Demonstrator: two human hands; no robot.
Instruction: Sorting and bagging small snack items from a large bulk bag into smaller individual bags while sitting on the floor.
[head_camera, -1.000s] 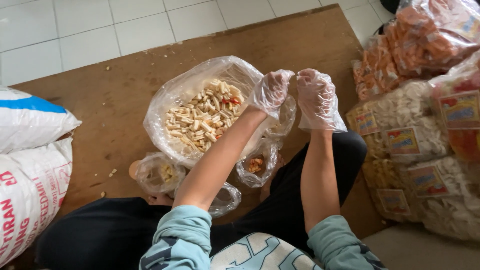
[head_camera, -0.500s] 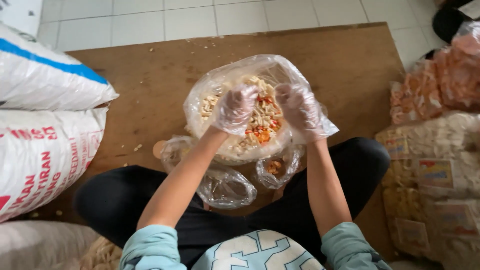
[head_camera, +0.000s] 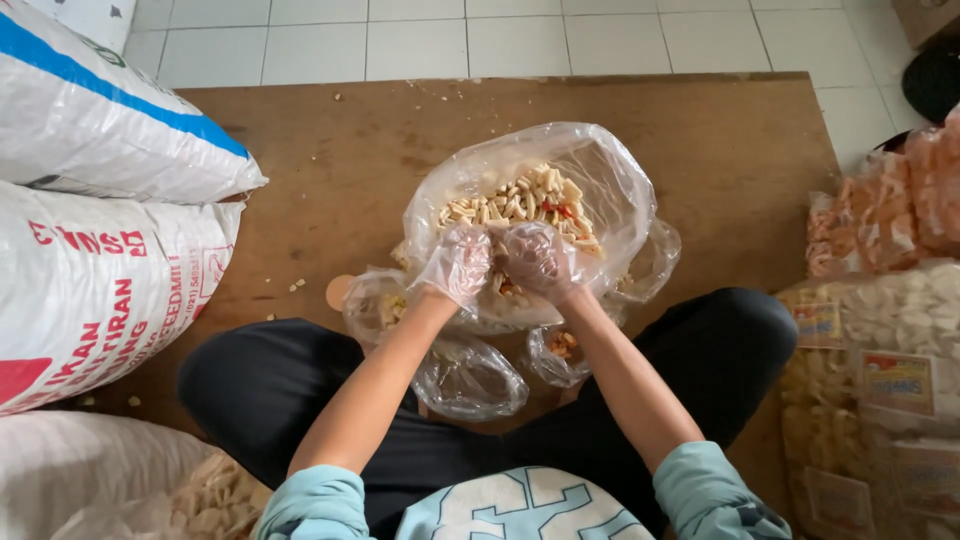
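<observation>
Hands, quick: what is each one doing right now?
Left hand: closed, gripping the near edge of the clear plastic bag of pale stick-shaped snacks.
Right hand: closed, gripping the same bag edge beside it.

The gloved left hand (head_camera: 458, 262) and right hand (head_camera: 538, 258) cover the clear snack bag (head_camera: 600, 175) mouth; white sacks (head_camera: 100, 200) run off the left edge

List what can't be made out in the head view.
- Left hand and right hand fingers: blurred by clear gloves and bag film.
- Snack bag lower contents: hidden behind both hands.
- Packed snack bags: cut off by right edge.
- White sack: cut off by left edge.
</observation>
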